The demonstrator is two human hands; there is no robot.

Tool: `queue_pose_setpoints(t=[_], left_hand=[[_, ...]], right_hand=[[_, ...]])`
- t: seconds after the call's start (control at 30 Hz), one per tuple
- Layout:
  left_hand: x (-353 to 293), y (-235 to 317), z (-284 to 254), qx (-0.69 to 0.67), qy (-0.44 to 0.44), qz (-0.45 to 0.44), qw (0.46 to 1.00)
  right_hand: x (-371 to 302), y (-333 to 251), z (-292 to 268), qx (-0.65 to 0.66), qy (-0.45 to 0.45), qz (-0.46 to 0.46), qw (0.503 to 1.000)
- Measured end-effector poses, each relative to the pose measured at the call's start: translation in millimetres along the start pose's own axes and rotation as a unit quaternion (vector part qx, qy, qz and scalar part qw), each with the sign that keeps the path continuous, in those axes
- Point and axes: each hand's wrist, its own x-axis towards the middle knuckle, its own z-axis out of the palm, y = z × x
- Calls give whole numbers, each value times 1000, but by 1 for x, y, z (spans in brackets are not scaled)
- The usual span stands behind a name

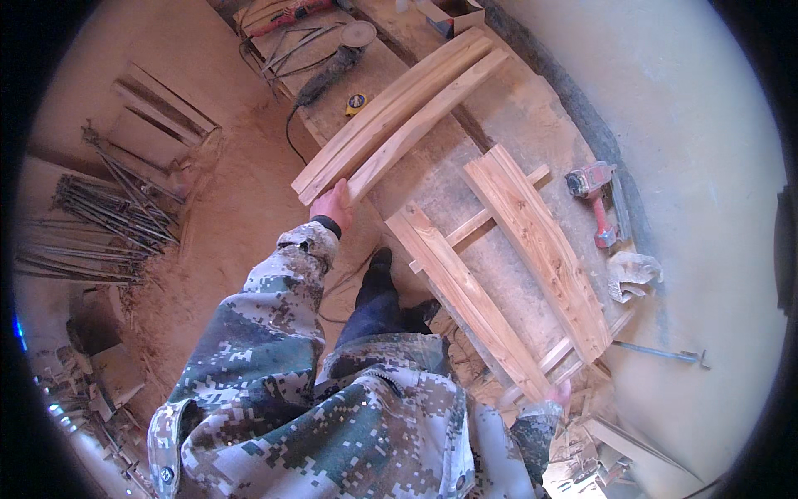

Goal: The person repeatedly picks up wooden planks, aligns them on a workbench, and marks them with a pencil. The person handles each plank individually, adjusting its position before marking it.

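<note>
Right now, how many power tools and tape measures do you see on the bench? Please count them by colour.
Red: 2, the long power tool and the pistol-shaped power tool
Dark: 1, the disc-headed power tool
Yellow: 1, the tape measure
Total: 4

You can read no words, numbers or signs here. On the yellow tape measure (356,104), at the far left of the workbench (544,116) beside the long timbers (391,116), your view shows a round dark label, too small to make out. Any lettering on the red cordless tool (594,187) at right or the far box (470,22) is illegible to you.
</note>
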Motion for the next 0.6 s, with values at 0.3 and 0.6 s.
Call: queue_pose_setpoints(t=[0.3, 0.6], left_hand=[[-70, 47, -48, -642, -282, 24, 713], [-217, 164, 43, -850, -433, -77, 288]], right_hand=[[-161, -260, 316, 89, -475, -130, 866], [-167, -301, 397, 292, -551, 202, 755]])
